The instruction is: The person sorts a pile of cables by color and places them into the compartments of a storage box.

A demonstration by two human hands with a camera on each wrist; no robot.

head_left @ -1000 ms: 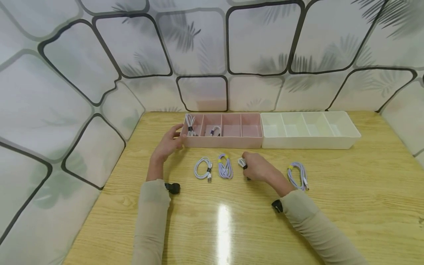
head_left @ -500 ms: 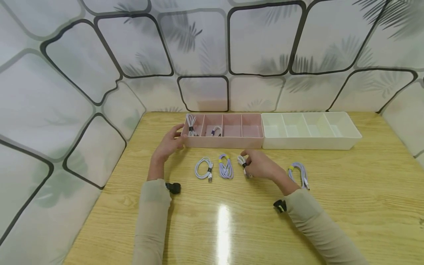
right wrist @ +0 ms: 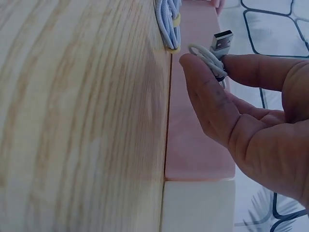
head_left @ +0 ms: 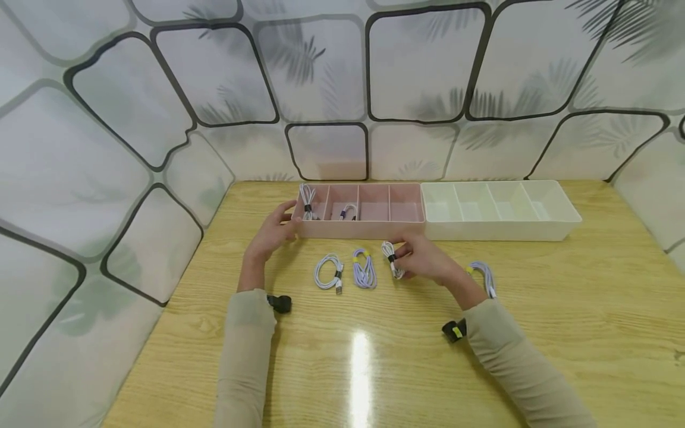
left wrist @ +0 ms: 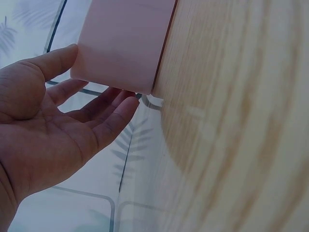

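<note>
My right hand (head_left: 427,259) pinches a small coiled white USB cable (head_left: 387,249) with a black tie, between thumb and fingers. In the right wrist view its metal plug (right wrist: 222,39) sticks up beyond the fingertips. My left hand (head_left: 270,235) touches the left end of the pink divided box (head_left: 361,230), its fingers loosely extended and the thumb at the box's edge (left wrist: 118,53). On the table lie a coiled white USB cable (head_left: 317,277) with a black tie and a lilac cable (head_left: 365,277) with a yellow tie.
A white divided box (head_left: 497,232) adjoins the pink one on its right. Tied cables lie in the pink box's two leftmost compartments, one a white cable (head_left: 307,195). Another lilac cable (head_left: 489,277) is partly hidden by my right forearm. A patterned backdrop (head_left: 326,151) rises behind.
My right hand has lifted the small white cable and shifted slightly toward the boxes; more of the coil shows now. The left hand stays at the pink box.
</note>
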